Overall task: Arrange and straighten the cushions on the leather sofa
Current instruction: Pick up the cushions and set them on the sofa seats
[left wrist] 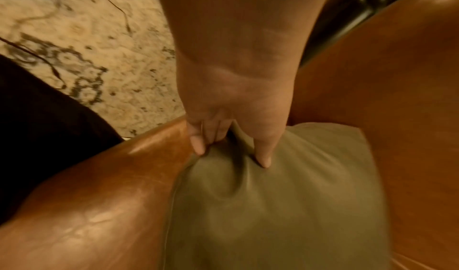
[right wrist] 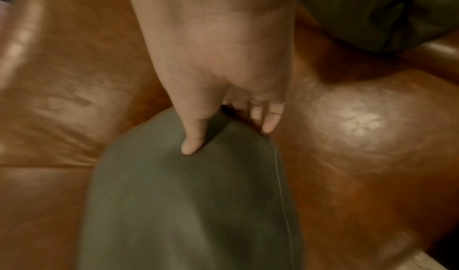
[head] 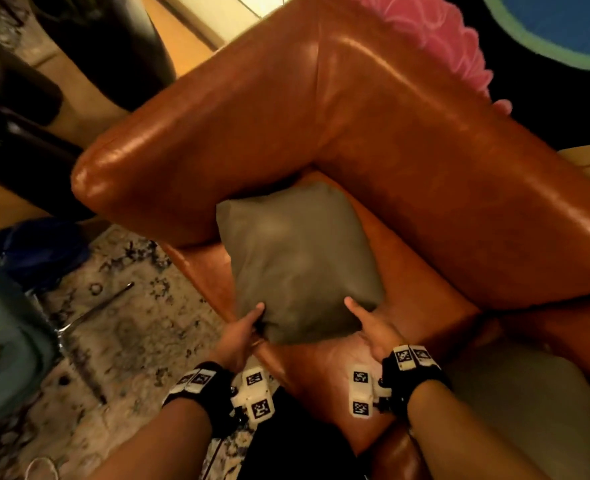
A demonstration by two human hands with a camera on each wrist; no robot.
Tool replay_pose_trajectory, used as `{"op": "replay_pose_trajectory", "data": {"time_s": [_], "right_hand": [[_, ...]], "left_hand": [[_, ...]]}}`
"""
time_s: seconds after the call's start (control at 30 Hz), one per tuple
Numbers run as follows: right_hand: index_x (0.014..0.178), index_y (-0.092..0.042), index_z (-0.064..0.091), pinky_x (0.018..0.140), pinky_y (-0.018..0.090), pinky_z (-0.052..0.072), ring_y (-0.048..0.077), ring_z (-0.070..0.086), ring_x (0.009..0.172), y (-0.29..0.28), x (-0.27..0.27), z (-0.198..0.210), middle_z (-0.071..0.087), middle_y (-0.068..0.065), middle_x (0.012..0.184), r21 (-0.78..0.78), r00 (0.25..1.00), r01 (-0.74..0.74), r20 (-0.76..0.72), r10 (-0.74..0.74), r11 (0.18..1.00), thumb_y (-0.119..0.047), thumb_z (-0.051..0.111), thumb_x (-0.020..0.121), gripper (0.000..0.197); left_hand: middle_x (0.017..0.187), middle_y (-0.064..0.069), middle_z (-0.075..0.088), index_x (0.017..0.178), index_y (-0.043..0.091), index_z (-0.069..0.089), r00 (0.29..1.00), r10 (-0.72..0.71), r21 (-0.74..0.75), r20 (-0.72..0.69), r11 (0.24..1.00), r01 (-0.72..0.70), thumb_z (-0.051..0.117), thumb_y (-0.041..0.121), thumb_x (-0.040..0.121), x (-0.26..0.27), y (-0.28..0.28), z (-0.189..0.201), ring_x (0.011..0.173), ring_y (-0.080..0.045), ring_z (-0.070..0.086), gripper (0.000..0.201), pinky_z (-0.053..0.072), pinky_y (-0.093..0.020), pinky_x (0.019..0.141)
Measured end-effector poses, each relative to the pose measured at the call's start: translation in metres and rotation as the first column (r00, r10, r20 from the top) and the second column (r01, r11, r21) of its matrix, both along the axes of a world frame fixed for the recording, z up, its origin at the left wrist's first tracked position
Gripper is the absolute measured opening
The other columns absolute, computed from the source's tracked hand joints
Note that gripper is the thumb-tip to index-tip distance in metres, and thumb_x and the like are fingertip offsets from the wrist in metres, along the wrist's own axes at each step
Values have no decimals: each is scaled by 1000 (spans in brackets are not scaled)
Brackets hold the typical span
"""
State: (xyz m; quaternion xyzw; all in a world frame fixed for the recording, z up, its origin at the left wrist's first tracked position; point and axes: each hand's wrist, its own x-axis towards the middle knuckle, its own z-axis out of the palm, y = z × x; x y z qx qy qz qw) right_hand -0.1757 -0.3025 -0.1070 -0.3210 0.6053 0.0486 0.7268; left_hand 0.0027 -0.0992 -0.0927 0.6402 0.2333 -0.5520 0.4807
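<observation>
An olive-grey cushion (head: 298,258) stands in the corner of the brown leather sofa (head: 407,161), leaning against the armrest and backrest. My left hand (head: 248,329) pinches its near left corner, thumb on the front face and fingers behind, as the left wrist view shows on the cushion (left wrist: 273,205) under the left hand (left wrist: 231,148). My right hand (head: 366,323) grips the near right corner of the cushion (right wrist: 193,205), the right hand (right wrist: 223,135) having its thumb on top and fingers tucked behind the edge. A second grey cushion (head: 529,410) lies on the seat at lower right.
A pink ruffled cushion (head: 435,32) sits behind the backrest top. A patterned rug (head: 120,323) covers the floor left of the sofa, with a thin metal rod (head: 96,310) on it. Dark furniture (head: 26,116) stands at far left. A blue and green rug (head: 556,26) lies beyond.
</observation>
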Motion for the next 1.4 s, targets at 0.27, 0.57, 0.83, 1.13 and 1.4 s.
{"op": "replay_pose_trajectory", "data": {"time_s": [0.27, 0.57, 0.83, 1.13, 1.4], "right_hand": [[80, -16, 70, 71, 33, 46, 21, 61, 85, -67, 51, 127, 68, 10, 91, -495, 994, -98, -86, 64, 864, -30, 65, 95, 21], [158, -27, 31, 118, 41, 37, 20, 42, 142, -75, 76, 123, 41, 0, 158, -536, 916, -352, -28, 401, 767, -8, 65, 94, 75], [125, -9, 71, 96, 29, 46, 28, 64, 108, -33, 130, 185, 72, 11, 111, -921, 947, -126, -1, 321, 369, -7, 67, 89, 36], [123, -29, 71, 93, 45, 39, 32, 60, 112, 59, 156, 144, 66, 5, 113, -792, 565, -602, -509, 650, -97, -27, 42, 92, 42], [122, -8, 72, 93, 20, 45, 21, 60, 97, -6, 174, 200, 63, 13, 103, -856, 705, -348, 30, 708, 383, 3, 62, 89, 36]], "left_hand": [[76, -8, 71, 97, 7, 72, 936, -32, -103, 349, 992, 73, 59, 57, 90, 42, -41, 99, 65, -20, 60, 52, 41, -28, 59], [161, 3, 21, 155, 44, 14, 815, -360, -45, 454, 904, 424, 76, 57, 78, 51, -68, 106, 145, -23, 32, 100, 38, -47, 115], [132, 7, 65, 142, 32, 42, 930, 55, -400, 364, 911, 102, 75, 56, 75, 49, -80, 119, 110, -20, 66, 78, 59, -45, 82], [123, -4, 68, 125, 40, 58, 937, -26, -318, 348, 937, 144, 48, 32, 101, 65, -64, 118, 97, -29, 68, 28, 53, -35, 73], [142, 6, 55, 135, 44, 49, 917, 58, -41, 393, 998, -46, 49, 73, 86, 68, -17, 84, 127, -22, 54, 57, 43, -48, 105]]}}
